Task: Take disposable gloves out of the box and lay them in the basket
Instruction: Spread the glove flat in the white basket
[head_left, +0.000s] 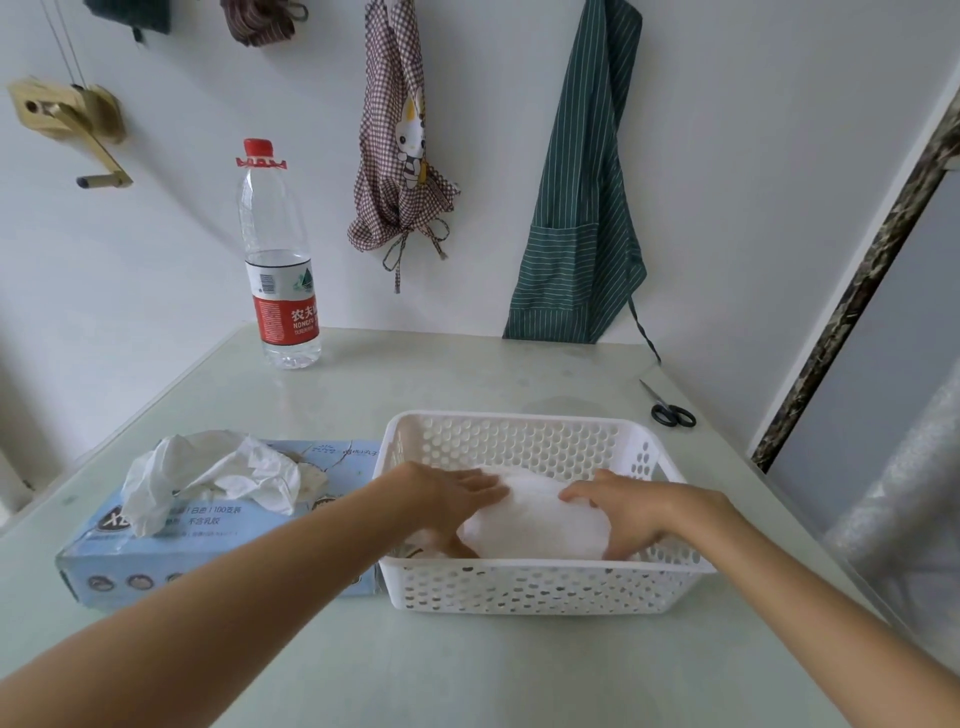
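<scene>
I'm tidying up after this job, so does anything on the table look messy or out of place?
A crumpled bunch of translucent white gloves spills untidily from the opening of the pale blue cardboard box. Black-handled scissors lie near the table's right edge. The clear water bottle stands upright.

Basket (545, 587) floor beneath gloves (535, 519), hidden.

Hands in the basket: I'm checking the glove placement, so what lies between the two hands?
In the head view, a white glove pile lies between the left hand and right hand.
</scene>
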